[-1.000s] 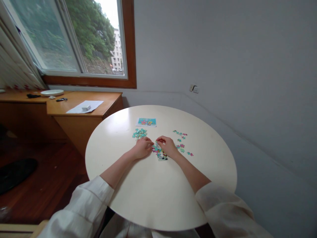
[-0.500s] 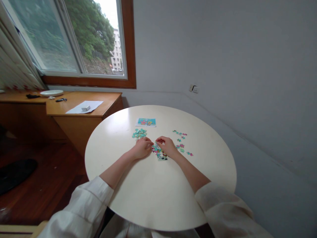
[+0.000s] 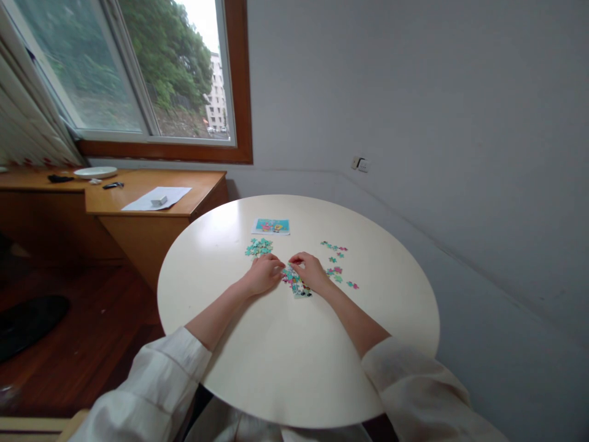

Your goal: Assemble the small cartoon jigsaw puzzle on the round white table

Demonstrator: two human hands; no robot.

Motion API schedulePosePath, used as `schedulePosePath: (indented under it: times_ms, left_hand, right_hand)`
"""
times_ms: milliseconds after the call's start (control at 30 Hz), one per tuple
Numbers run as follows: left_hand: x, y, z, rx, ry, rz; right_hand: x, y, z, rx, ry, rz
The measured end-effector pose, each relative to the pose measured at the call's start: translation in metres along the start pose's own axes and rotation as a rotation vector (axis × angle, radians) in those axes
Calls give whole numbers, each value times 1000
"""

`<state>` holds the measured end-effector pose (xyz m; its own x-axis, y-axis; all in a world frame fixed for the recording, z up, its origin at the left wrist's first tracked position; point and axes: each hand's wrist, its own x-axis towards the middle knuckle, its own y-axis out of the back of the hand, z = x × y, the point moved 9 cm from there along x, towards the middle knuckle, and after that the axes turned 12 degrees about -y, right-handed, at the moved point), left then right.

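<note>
A partly joined jigsaw puzzle (image 3: 299, 288) lies on the round white table (image 3: 285, 362), with both hands over its upper edge. My left hand (image 3: 265, 274) rests at its left side, fingers bent and pressed together near the top corner; whatever they hold is too small to make out. Across from it, my right hand (image 3: 309, 270) covers part of the puzzle's right side, thumb and fingertips pinched on what looks like a puzzle piece. Just beyond my left hand sits a pile of teal puzzle pieces (image 3: 259, 247).
Loose puzzle pieces (image 3: 338, 270) lie scattered right of my right hand. A printed picture card (image 3: 271, 227) is at the back of the table. To the left stands a wooden desk (image 3: 207, 190) with paper (image 3: 172, 196), a small white box (image 3: 159, 201) and a white plate (image 3: 96, 172).
Almost nothing differs. Both hands stay over the top of the puzzle, with only a slight shift of the fingers.
</note>
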<state>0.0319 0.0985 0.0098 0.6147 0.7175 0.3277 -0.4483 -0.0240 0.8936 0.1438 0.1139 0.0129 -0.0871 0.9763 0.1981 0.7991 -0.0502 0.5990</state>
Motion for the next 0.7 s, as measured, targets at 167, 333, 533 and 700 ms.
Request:
schedulePosePath:
  times_ms: [167,333,533,700]
  left_hand:
    - [0,-2,-3,7,1,8]
    - [0,-2,-3,11,8,8]
    - [0,-1,-2,12,12,7]
    - [-1,0,-1,-7,13,13]
  right_hand:
    - [1,-2,1,-63,12,16]
    - [3,-5,2,-143,16,24]
    - [3,-8,3,-188,29,25]
    - [3,-8,3,-183,35,23]
